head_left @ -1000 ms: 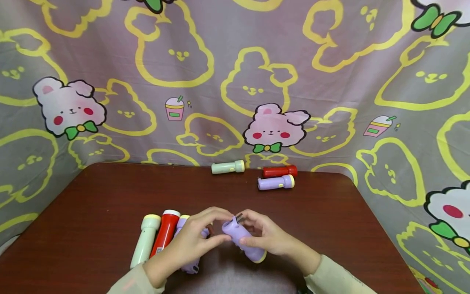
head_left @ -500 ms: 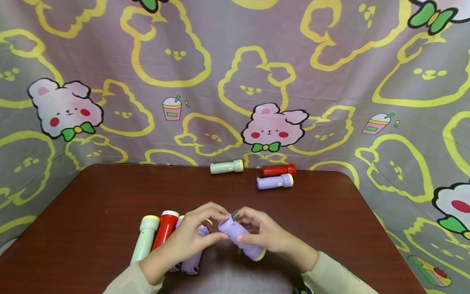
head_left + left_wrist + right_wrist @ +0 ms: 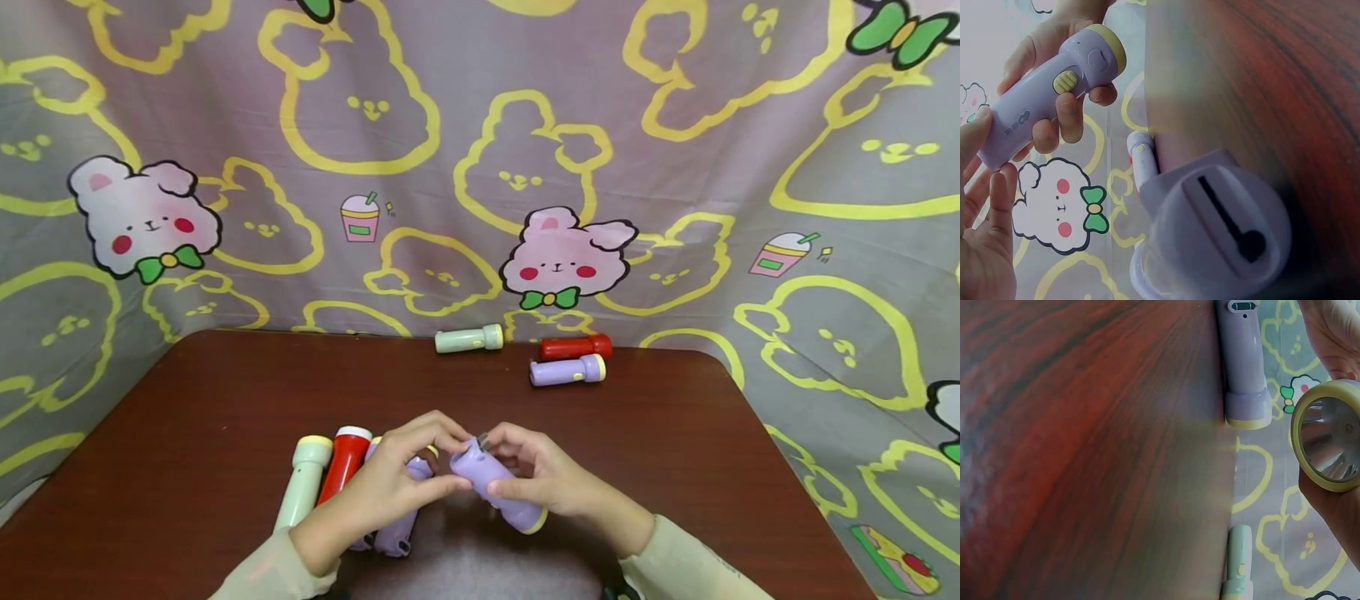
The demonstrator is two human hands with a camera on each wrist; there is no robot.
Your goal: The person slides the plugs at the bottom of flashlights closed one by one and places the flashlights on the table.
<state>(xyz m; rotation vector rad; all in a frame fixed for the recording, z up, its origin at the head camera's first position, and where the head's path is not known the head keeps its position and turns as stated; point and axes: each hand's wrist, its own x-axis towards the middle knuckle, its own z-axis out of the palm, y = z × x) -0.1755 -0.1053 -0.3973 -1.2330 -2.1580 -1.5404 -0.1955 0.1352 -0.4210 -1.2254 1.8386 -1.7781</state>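
Note:
A purple flashlight [image 3: 498, 487] with a yellow head rim is held just above the table, tilted, its head pointing down to the right. My right hand [image 3: 551, 471] grips its body, with the thumb on the near side. At the tail end, my left hand [image 3: 397, 467] pinches the casing between thumb and fingers. Small metal prongs [image 3: 482, 439] stick out of that end. The left wrist view shows the flashlight's yellow switch [image 3: 1065, 82], with fingers curled beneath it. Its lens [image 3: 1330, 439] faces the right wrist camera.
Left of the hands lie a pale green flashlight [image 3: 302, 483], a red one [image 3: 345, 462] and purple flashlights [image 3: 396, 533], partly hidden by my left arm. Along the table's back edge lie a green flashlight [image 3: 468, 339], a red one [image 3: 575, 347] and a purple one [image 3: 567, 371].
Both hands keep their hold on the purple flashlight, which has tilted slightly. Less of the metal prongs shows now by the right fingers. The head view has shifted a little.

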